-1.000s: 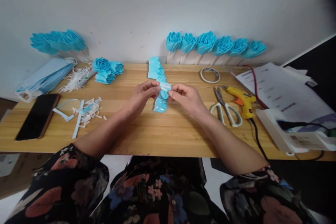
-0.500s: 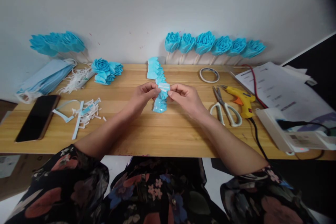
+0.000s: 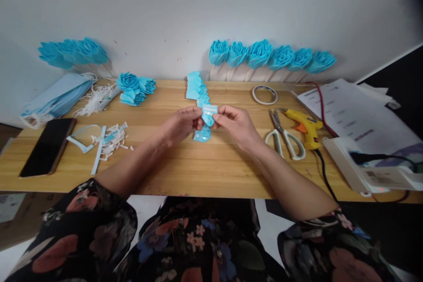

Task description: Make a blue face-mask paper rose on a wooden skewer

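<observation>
Between my hands, above the middle of the table, is a small light-blue petal piece with a whitish tape strip across its top. My left hand pinches its left edge between thumb and fingers. On the other side my right hand has thumb and forefinger closed on the right edge. Behind the piece a row of overlapping blue petals lies on the wood. Several more petals lie just in front of it, partly hidden by the held piece.
Blue fabric roses on sticks lean on the wall. A tape roll, scissors and a yellow glue gun lie right, near a power strip. Left are face masks, loose roses, white scraps and a phone.
The held petal piece has tilted so its tape strip faces me more squarely and sits slightly further right. My left fingers have shifted their pinch; the right hand keeps its hold.
</observation>
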### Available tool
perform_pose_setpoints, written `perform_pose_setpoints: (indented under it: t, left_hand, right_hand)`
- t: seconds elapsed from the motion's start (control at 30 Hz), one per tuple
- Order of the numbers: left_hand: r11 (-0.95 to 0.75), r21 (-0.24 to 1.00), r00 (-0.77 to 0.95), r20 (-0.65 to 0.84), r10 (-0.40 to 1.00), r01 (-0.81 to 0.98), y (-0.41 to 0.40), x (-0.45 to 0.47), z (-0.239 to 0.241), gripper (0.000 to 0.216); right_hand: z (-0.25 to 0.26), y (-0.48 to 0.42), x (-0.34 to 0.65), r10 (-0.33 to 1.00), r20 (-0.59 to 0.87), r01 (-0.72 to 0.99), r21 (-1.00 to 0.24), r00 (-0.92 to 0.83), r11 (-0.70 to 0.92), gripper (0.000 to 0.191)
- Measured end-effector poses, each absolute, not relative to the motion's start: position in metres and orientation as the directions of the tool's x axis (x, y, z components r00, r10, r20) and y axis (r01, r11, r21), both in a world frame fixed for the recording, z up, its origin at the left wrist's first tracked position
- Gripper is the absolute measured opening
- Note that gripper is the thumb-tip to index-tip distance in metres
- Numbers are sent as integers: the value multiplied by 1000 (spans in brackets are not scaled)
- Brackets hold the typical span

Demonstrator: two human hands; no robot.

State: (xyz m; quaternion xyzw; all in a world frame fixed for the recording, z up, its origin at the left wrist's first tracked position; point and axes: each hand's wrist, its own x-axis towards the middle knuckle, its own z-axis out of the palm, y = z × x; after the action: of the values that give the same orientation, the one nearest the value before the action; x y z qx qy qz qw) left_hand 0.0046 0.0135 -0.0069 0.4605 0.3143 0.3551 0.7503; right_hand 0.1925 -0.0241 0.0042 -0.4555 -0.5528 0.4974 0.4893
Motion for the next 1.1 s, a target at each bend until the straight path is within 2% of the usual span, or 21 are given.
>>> perform_pose_setpoints:
  t: [0.1,0.17,0.23,0.33,0.43,0.5,0.6,1.1]
  left_hand:
    - [198,952,468,-69,881,-232,15,2,-6,34]
    - [-19,984,310,73,948,-175,12,1,-3,28]
    - [-251,967,189,253,949,-38,7,1,1,23]
    - [-527,833,206,494,845,165,0,3,5,18]
    - [-699,651,281,640,715,296,-3,5,3,11]
    - [-742,568,299,683,667,356,-3,6,-1,8]
    - [-750,521,297,701,649,407,-1,6,-5,5]
    - [-686,500,306,641,703,528,-4,6,-5,3]
  right_hand:
    - [5,-24,194,991,97,17,-995,-88,99,23]
    - [5,-24,194,991,112,48,-992,-78,116,22]
    - [4,-24,193,989,135,105,-984,-63,141,21]
    - [3,-24,191,984,172,173,-969,-52,178,20]
    - [2,-24,190,979,195,197,-959,-51,201,21]
    - [3,-25,189,977,205,210,-955,-53,211,20]
    - [4,-26,189,975,213,217,-951,-60,221,20]
    - [0,-31,187,958,281,337,-898,-53,282,16]
